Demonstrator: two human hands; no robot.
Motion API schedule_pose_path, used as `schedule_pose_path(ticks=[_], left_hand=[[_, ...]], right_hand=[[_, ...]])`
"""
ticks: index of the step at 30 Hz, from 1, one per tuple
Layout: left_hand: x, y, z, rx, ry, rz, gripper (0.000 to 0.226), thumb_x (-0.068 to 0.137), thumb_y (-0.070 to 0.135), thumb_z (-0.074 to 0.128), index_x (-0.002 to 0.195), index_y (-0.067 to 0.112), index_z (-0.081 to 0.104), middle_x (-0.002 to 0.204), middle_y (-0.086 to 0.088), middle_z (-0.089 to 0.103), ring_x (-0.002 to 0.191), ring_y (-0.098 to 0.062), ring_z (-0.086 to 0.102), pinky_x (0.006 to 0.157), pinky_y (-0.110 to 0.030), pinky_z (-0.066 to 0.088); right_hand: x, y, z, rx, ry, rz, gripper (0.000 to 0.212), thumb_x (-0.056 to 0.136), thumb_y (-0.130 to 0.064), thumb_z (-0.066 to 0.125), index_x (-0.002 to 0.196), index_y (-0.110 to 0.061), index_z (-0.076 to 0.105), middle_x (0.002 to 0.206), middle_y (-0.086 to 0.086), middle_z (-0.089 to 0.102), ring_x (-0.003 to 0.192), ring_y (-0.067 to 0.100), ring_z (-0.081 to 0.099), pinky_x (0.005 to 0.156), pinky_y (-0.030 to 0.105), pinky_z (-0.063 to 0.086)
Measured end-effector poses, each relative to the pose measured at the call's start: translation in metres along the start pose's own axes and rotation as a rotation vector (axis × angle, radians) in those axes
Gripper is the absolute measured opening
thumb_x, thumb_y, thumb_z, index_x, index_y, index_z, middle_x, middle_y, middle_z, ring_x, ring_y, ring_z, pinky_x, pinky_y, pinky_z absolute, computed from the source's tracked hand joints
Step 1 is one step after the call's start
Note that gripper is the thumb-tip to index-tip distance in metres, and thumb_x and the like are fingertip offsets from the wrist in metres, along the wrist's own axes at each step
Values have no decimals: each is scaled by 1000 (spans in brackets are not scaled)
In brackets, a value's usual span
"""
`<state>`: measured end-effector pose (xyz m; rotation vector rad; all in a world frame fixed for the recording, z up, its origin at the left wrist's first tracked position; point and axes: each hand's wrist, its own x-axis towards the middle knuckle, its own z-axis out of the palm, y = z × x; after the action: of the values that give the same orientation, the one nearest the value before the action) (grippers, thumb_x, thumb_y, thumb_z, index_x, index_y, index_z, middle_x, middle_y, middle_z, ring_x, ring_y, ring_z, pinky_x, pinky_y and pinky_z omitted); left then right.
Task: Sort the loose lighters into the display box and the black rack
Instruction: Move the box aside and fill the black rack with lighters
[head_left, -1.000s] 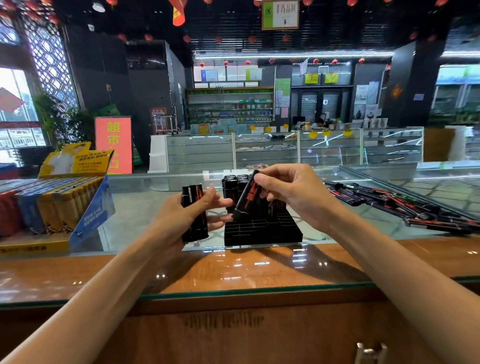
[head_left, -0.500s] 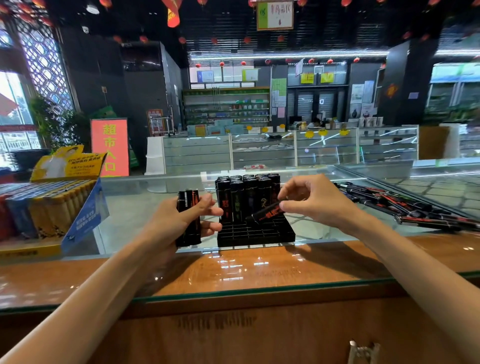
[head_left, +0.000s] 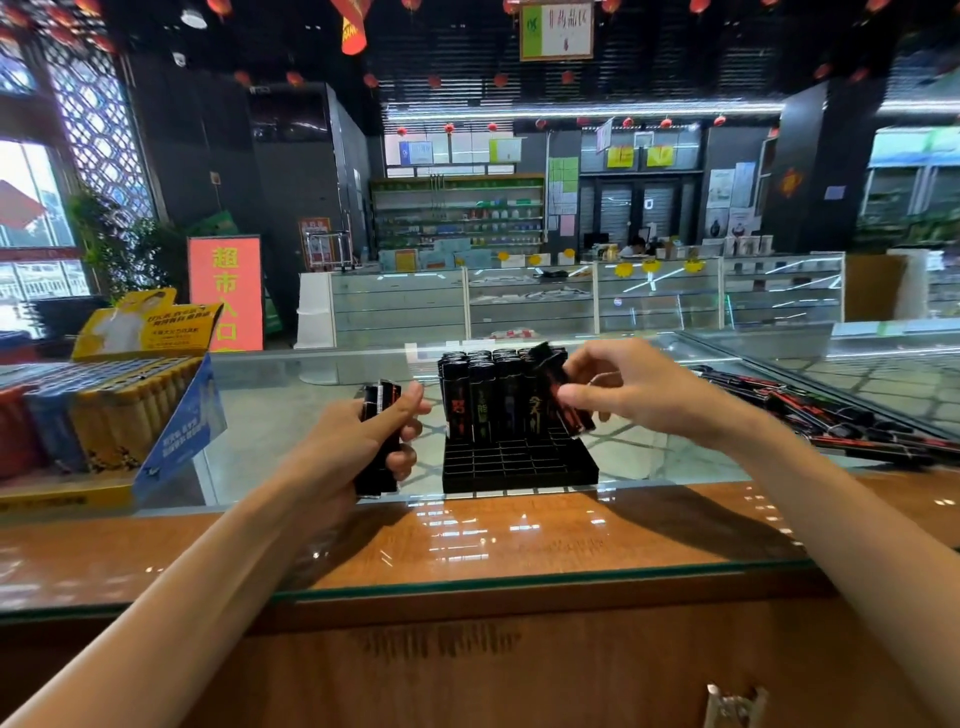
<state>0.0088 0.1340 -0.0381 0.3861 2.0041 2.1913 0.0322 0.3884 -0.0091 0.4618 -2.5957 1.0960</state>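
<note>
- The fingers of the right hand are curled and pinch one black lighter with red print, the thumb on its near face and the other fingertips behind it. It is a light grip at the tips only, not with the whole hand.
- The fingers of the left hand are closed around a small bundle of black lighters, left of the centre of the frame. The thumb lies across the front of the bundle. I cannot count how many it holds.
- Half a second ago the pinched lighter was lying almost flat, low in front of the filled rows. Now it is higher and turned nearly upright, leaning with its top to the left, at the right end of the front row of standing lighters.
- The left hand and its bundle have almost not moved in the same time.
- For me this means the lighter is being turned for a slot and is not yet seated. Its lower end is above the black rack, in the centre of the frame, and I judge it is not yet inside a cell.
- The near rows of the rack are empty, so many places remain.
- The display box stands at the left edge of the frame with coloured lighters in it. No hand is near it.
- More loose lighters lie in a heap on the glass at the right, so I judge the sorting is far from finished.
</note>
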Motion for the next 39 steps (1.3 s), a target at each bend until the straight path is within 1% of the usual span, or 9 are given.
schedule_pose_path(ticks=[4,9,13,15,18,24,29,35,39], left_hand=[[2,1,2,-1,13,-11,26,89,25,58,100,1,56,58,3,48,42,-9,40,42,-19,35],[4,4,11,-75,-61,-46,4,92,8,39,92,11,38,65,-3,47,47,-12,40,50,-25,34],[1,1,11,-98,-124,-18,18,98,8,39,103,-6,49,62,-9,61,49,-14,54,45,-23,49],[0,0,9,-127,-173,-1,25,97,10,41,104,-11,53,69,-13,68,54,-17,62,51,-25,55],[-1,-1,7,-90,-199,62,28,88,17,47,102,-4,59,88,-14,73,62,-22,67,61,-32,58],[-2,-4,6,-23,-222,123,27,83,27,55,98,10,69,93,-17,72,63,-25,67,64,-35,59],[-1,-3,7,10,-265,144,30,81,29,56,102,10,69,94,-15,71,60,-19,64,58,-26,55],[-2,-4,10,130,-335,144,42,84,33,54,103,-3,65,92,-14,72,59,-14,61,58,-21,51],[-4,-5,7,202,-312,167,42,83,38,53,94,2,70,81,-10,73,57,-9,58,54,-15,46]], right_hand=[[4,15,-21,112,137,62,23,83,-10,65,104,-6,58,92,11,67,78,17,66,61,18,52],[13,20,-13,18,240,12,14,73,-4,75,81,-12,67,79,8,71,73,17,69,64,21,56],[20,24,1,-88,257,-35,11,69,-7,79,76,-8,70,74,7,71,62,5,67,59,17,54],[22,28,7,-208,256,-47,12,70,-10,79,77,-4,72,75,8,71,68,12,68,67,28,57],[24,30,14,-247,221,-52,12,73,-8,76,78,2,71,76,10,71,71,15,69,70,35,58],[21,26,17,-224,204,-1,16,75,-10,74,81,4,70,77,15,71,62,13,69,63,27,58],[6,3,21,-214,442,-141,15,84,-25,67,78,-11,69,69,-1,68,61,11,64,63,27,54],[4,-35,45,-2,31,-301,35,82,-25,68,117,-21,62,94,-3,65,74,6,58,65,13,44],[4,-39,40,-118,-2,-376,26,79,-18,72,105,-19,71,91,-8,65,84,2,58,72,16,45]])
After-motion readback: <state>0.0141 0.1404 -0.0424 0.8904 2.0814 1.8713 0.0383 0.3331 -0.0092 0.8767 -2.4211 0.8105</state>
